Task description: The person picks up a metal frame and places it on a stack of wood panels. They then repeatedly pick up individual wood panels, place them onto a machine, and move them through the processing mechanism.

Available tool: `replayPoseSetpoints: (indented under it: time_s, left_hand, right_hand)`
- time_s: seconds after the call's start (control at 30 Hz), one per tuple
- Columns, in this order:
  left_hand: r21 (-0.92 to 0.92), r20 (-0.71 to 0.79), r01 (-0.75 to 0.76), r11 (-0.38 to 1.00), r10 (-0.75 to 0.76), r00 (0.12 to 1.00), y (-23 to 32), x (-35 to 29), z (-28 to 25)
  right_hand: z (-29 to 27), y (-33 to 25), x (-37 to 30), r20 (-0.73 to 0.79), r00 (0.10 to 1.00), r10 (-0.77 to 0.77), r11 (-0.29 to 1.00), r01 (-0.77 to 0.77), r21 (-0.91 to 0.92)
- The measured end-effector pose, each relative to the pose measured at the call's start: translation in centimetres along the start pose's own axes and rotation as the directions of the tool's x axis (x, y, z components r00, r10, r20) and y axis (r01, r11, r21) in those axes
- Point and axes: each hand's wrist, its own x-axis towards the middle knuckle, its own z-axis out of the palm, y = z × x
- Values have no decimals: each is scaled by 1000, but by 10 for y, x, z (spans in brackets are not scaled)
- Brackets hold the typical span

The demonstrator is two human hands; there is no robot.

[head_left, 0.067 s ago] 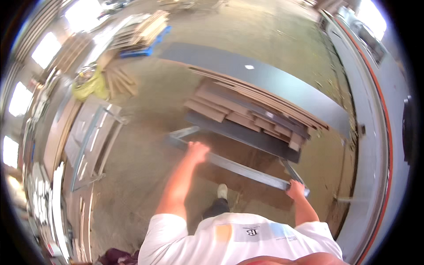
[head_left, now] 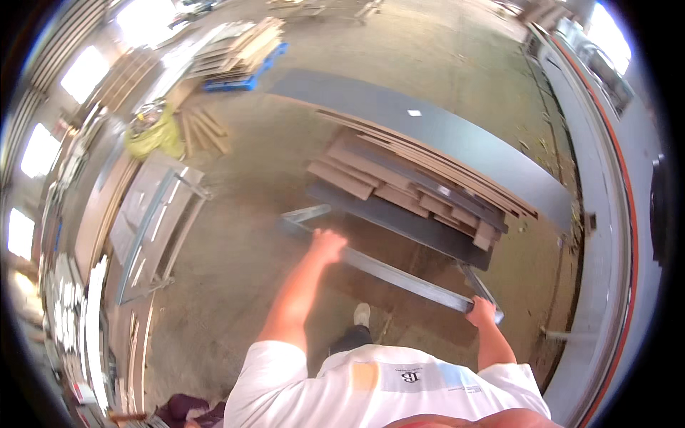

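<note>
Both my hands grip the grey metal push handle [head_left: 403, 276] of a cart. My left hand [head_left: 329, 246] is closed over the bar towards its left end, slightly blurred. At the right end my right hand [head_left: 481, 311] is wrapped round the bar near its corner. Ahead of the handle lies a stack of brown boards [head_left: 399, 182] of differing lengths. A long dark grey panel [head_left: 421, 125] with a small white label rests on top. Another dark panel [head_left: 399, 217] sticks out below the boards towards me. The cart's deck is mostly hidden under the load.
Along the right runs a long grey machine or wall [head_left: 606, 235] with a red-orange strip. To the left stands a metal-framed cart [head_left: 153, 221] with panels, beside a yellow-green sack [head_left: 153, 135]. Farther off, boards lie on a blue pallet [head_left: 239, 77]. My shoe [head_left: 362, 314] shows below the handle.
The whole scene has shifted slightly right and down in the view. Both hands keep their hold on the handle.
</note>
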Motion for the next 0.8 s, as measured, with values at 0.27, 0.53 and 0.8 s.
replayPoseSetpoints:
  time_s: [0.27,0.53,0.8]
  left_hand:
    - [-25,-2,40,999,-40,999,-40,198,-35]
    - [-1,-123,-30,1000,30,992,-65,410,-118]
    - [7,-135,-40,999,41,990,-77,597,-180]
  right_hand:
    - [-94,-3,212,-81,997,-18,999,15,-30]
    - [-160,35,394,-165,986,12,997,0,72]
    - [-285,54,559,-73,997,-13,1000,14,13]
